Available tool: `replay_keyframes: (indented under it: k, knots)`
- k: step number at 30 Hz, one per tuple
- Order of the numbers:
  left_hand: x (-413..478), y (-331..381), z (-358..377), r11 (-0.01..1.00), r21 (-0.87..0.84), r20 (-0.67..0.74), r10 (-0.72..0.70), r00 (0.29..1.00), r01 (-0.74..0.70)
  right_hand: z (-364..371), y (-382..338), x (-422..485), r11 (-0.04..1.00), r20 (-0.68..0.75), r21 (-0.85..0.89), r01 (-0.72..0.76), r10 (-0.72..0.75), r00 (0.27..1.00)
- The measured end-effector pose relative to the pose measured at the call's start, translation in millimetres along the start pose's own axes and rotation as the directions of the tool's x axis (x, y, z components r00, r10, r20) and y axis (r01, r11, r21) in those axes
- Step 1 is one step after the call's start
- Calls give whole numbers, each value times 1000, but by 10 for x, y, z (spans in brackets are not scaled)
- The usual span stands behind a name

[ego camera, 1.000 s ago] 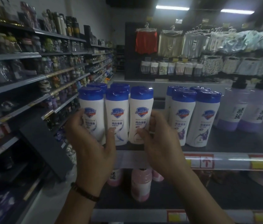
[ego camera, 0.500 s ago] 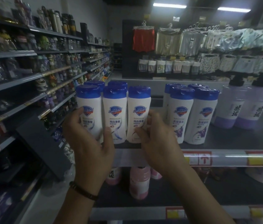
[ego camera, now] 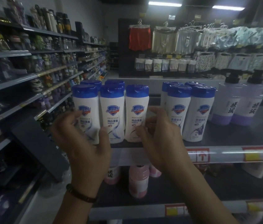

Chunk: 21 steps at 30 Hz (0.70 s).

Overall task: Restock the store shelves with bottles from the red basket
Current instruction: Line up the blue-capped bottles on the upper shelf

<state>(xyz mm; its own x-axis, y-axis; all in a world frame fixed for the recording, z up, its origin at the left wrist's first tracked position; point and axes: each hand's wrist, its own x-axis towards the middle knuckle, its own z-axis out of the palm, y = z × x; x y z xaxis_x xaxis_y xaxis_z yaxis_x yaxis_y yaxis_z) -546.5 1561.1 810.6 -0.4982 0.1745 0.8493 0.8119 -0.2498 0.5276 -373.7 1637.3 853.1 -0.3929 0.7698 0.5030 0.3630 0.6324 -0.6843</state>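
Up close, the left hand (ego camera: 82, 143) and the right hand (ego camera: 161, 139) reach over the front edge of the top shelf (ego camera: 240, 135); the left hand's fingers curl round the left white bottle (ego camera: 85, 110) and the right hand's curl round the right white bottle (ego camera: 136, 110), with a middle bottle (ego camera: 112, 113) between them. All three stand straight at the shelf's front, by its left end. Pink bottles (ego camera: 139, 180) sit under the shelf; farther right on it stand more white bottles (ego camera: 190, 110), then purple pump bottles (ego camera: 234, 107), and clothes (ego camera: 139, 38) hang far behind it.
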Motion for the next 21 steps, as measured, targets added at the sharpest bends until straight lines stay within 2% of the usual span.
replay_keyframes:
  k: [4,7,10,15,21]
  knots:
    - [-21,127,-43,999,-52,7,15,1000,-15,-26,-14,-112,999,-72,-28,36,-38,997]
    - [-41,145,-86,997,20,-1,71,997,-71,-26,-7,-213,995,-152,-37,88,-92,984]
    - [-75,204,-74,995,2,13,103,995,-104,-33,-14,-262,994,-192,13,111,-107,976]
    - [-200,328,34,988,-146,155,81,985,-58,-35,0,-351,987,-211,93,132,-111,971]
    - [-300,462,175,960,-268,257,147,955,-76,-125,81,-468,974,-204,211,86,-42,978]
